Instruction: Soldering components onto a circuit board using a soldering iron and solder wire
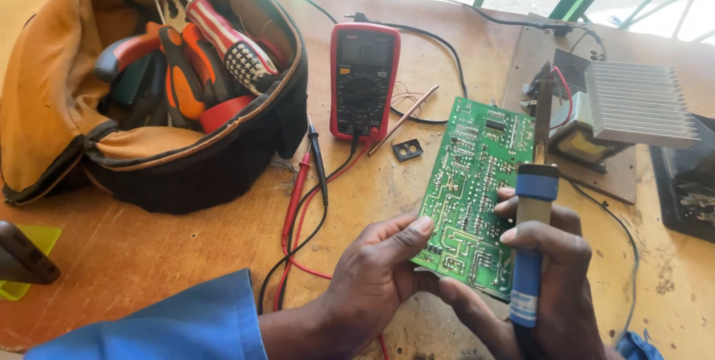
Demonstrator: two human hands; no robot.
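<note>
A green circuit board (469, 174) lies solder side up on the wooden table, tilted slightly. My left hand (376, 274) grips its lower left edge, thumb on top. My right hand (555, 278) holds a blue-handled soldering iron (530, 241) upright in front of the board's right edge, its metal tip pointing away toward the top of the board. Both sleeves are blue.
A red multimeter (364, 81) with red and black probes (309, 174) lies behind the board. An orange tool bag (149, 144) full of pliers and screwdrivers sits at the left. A finned metal heat sink (640, 103) and transformer stand at the right. Cables run across the table.
</note>
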